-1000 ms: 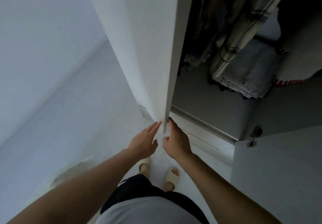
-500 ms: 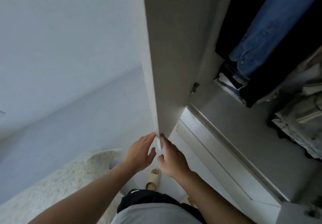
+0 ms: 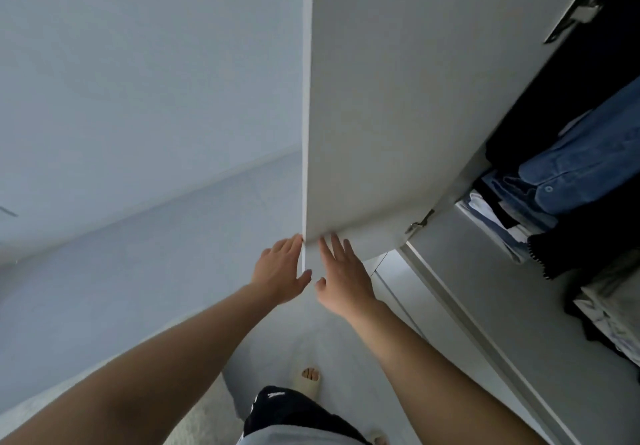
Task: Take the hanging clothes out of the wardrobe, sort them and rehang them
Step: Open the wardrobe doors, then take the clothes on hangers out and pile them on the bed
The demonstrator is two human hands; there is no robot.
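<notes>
A white wardrobe door (image 3: 381, 98) stands swung out in front of me, its free edge running down the middle of the view. My left hand (image 3: 280, 273) lies with straight fingers against the outer side of that edge near the bottom corner. My right hand (image 3: 341, 278) touches the inner face of the door with straight, spread fingers. Inside the wardrobe at the right hang dark clothes (image 3: 568, 105), a blue denim shirt (image 3: 581, 170) and pale garments (image 3: 613, 309) lower down.
Metal hinges (image 3: 573, 11) fix the door to the wardrobe frame. The wardrobe's grey floor panel (image 3: 512, 306) and white base rail run along the right. A pale wall (image 3: 138, 80) fills the left. My slippered foot (image 3: 306, 377) stands on the floor beside a light rug (image 3: 194, 420).
The door has swung further open to the left, with both hands staying at its lower edge. The view has turned, showing more of the door's inner face and the blue shirt.
</notes>
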